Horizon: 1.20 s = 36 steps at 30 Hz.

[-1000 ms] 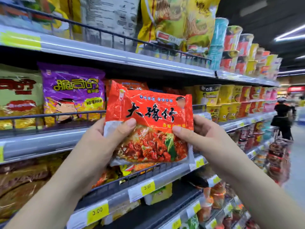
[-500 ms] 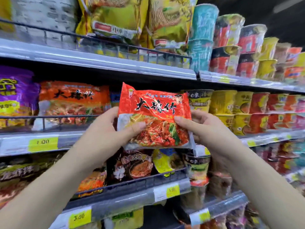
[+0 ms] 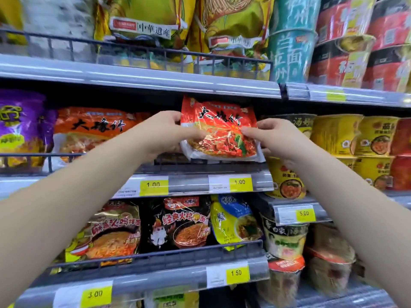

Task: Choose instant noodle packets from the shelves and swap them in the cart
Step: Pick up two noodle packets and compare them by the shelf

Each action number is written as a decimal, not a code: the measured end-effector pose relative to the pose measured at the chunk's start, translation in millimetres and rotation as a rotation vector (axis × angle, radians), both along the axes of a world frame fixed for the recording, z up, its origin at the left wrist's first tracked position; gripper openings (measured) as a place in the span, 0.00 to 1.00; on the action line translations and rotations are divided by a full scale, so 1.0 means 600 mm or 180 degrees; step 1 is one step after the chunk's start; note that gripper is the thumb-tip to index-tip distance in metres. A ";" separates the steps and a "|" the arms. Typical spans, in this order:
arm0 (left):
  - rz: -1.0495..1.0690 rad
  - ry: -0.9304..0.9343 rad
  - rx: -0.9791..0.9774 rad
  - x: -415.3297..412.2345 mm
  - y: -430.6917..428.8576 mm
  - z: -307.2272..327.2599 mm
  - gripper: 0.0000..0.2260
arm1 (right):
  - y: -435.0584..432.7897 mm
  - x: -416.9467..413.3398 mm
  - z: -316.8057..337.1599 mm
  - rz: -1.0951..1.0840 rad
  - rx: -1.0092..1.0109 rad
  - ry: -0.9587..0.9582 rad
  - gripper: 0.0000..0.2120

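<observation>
A red instant noodle packet (image 3: 219, 127) with black characters is up at the middle shelf, tilted slightly back, its lower edge over the shelf's wire rail (image 3: 213, 166). My left hand (image 3: 166, 133) grips its left side, thumb across the front. My right hand (image 3: 270, 135) pinches its right side. A matching orange-red packet (image 3: 93, 132) stands on the same shelf just to the left. No cart is in view.
A purple packet (image 3: 20, 127) is at far left. Yellow noodle bowls (image 3: 355, 141) fill the shelf to the right. Yellow bags (image 3: 155, 21) and teal cups (image 3: 291, 41) sit above. Black (image 3: 184, 223) and yellow (image 3: 233, 221) packets stand on the shelf below.
Both hands have carried the red packet away from me, up and in toward the middle shelf. The view has swung right along the shelves.
</observation>
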<state>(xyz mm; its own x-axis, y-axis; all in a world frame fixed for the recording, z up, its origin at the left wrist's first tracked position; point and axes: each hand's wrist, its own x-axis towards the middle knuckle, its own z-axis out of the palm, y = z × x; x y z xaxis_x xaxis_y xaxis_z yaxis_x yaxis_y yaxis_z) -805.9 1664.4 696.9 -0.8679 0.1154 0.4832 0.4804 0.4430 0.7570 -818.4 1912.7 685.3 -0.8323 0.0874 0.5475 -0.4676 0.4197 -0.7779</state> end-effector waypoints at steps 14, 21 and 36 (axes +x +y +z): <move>0.0629 0.0132 -0.0792 -0.130 0.046 0.015 0.22 | -0.020 -0.099 0.015 -0.1109 0.1701 0.0330 0.23; 0.1138 0.0068 -0.1810 -0.131 0.094 0.038 0.22 | -0.022 -0.105 0.031 -0.0956 0.2121 0.0110 0.25; 0.1385 -0.0096 -0.1943 -0.152 0.119 0.029 0.15 | -0.017 -0.067 0.029 -0.0792 0.3266 -0.0192 0.11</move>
<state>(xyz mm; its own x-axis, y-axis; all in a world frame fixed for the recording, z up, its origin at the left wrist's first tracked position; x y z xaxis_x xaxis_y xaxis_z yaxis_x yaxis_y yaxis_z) -896.9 1735.8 714.5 -0.9082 -0.0012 0.4186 0.1490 0.9336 0.3259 -858.5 1902.3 702.6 -0.8828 -0.2217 0.4141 -0.2503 0.9680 -0.0153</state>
